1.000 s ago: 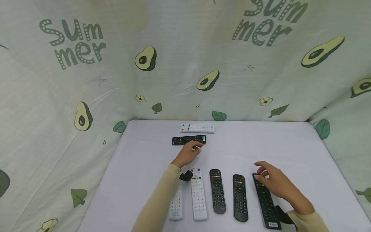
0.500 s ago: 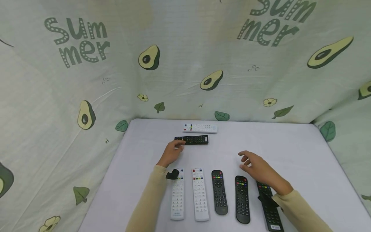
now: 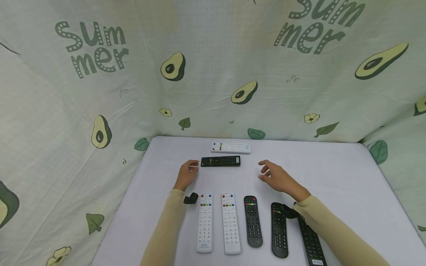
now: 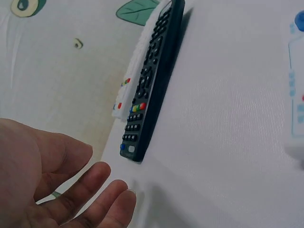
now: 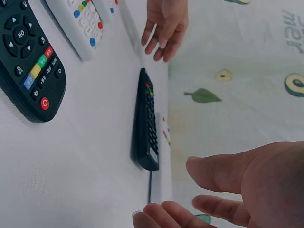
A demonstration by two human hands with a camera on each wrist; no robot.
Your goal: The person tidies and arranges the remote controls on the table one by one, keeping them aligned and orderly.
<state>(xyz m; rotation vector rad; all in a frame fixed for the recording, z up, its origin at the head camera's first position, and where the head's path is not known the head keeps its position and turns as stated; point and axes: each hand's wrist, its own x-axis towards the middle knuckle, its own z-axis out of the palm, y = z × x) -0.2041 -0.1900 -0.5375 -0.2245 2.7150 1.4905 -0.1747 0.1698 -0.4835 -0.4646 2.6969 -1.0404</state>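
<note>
Far black remote [image 3: 220,161] lies between left hand [image 3: 187,174] and right hand [image 3: 279,178], both half-spread, empty; probably positioning step, gripping needed next.

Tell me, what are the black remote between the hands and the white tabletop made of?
Black remote: probably hard plastic with a dull sheen, from its crisp moulded edges; the small raised buttons look like rubber, maybe plastic.
White tabletop: matt, with a fine grain in the left wrist view, so perhaps vinyl or cloth.
</note>
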